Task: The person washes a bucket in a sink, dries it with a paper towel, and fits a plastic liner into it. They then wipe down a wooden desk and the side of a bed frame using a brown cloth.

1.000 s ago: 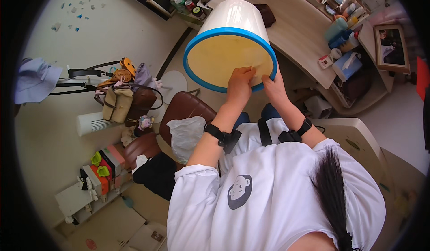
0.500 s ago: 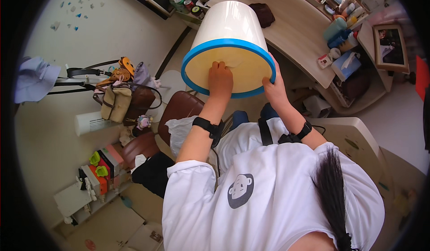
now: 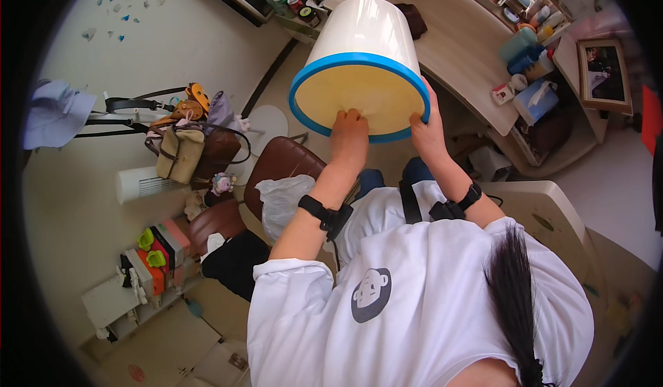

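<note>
A white tapered bin (image 3: pixel 369 31) with a blue rim is tilted so that its wide, pale yellow mouth faces me. My right hand (image 3: pixel 429 133) grips the right side of that rim, thumb on the near face and fingers round the outside. In front of the yellow inside, by the lower rim, my left hand (image 3: pixel 349 142) is closed with its fingers curled. What it pinches, if anything, is hidden; a faint pale patch shows just above the fingertips.
Beyond the bin runs a wooden desk (image 3: pixel 459 59) with bottles and a blue tissue box (image 3: pixel 535 101). A brown chair (image 3: pixel 284 169) with a white plastic bag (image 3: pixel 282 204) is at the left, near hanging bags (image 3: pixel 181 153). A framed photo (image 3: pixel 604 76) stands at the right.
My left hand has moved slightly right and down toward the lower rim. The bin has shifted a little to the right and up. The pale scrap near my fingers is now less visible.
</note>
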The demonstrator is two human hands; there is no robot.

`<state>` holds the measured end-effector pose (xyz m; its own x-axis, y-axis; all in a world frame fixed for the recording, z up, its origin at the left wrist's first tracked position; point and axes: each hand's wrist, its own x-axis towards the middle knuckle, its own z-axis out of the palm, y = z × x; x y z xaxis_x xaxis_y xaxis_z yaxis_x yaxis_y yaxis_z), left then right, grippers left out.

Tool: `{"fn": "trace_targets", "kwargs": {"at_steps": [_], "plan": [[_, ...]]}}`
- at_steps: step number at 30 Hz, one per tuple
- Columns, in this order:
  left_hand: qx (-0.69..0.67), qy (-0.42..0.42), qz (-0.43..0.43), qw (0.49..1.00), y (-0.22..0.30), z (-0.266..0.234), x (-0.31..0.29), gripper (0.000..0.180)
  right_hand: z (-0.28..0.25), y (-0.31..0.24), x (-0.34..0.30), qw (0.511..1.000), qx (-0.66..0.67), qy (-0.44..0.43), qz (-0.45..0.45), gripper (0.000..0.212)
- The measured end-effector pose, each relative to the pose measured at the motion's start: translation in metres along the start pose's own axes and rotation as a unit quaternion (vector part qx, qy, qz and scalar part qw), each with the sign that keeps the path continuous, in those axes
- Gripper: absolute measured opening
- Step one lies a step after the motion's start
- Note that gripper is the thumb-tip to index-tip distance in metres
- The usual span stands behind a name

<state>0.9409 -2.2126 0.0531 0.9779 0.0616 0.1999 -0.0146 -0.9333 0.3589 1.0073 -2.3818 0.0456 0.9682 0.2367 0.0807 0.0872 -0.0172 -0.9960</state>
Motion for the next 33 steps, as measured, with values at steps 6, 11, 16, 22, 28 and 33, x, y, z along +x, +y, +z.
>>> {"fn": "trace_targets", "kwargs": {"at_steps": [6,11,16,22,28,33], "plan": [[0.171,-0.003,-0.024,0.985,-0.015,-0.003,0.004,0.005,-0.002,-0.007,-0.001,0.999,0.045,-0.006,0.022,0.069],[-0.195,0.003,-0.085,0.977,0.030,0.032,0.010,0.018,-0.005,-0.004,-0.006,0.997,0.037,-0.035,0.058,0.072],[-0.139,0.064,-0.123,0.980,0.003,0.059,0.050,0.020,0.001,-0.010,-0.015,0.994,0.046,-0.068,0.075,0.076],[-0.105,-0.024,-0.085,0.991,0.008,0.071,0.049,0.023,-0.006,-0.012,-0.014,0.990,0.058,-0.081,0.098,0.077],[0.224,-0.121,-0.041,0.966,-0.044,0.071,0.066,0.015,0.000,-0.015,-0.017,0.987,0.046,-0.085,0.130,0.077],[0.203,-0.101,-0.081,0.971,-0.047,0.065,0.068,0.013,-0.006,-0.005,-0.017,0.980,0.086,-0.084,0.159,0.073]]}}
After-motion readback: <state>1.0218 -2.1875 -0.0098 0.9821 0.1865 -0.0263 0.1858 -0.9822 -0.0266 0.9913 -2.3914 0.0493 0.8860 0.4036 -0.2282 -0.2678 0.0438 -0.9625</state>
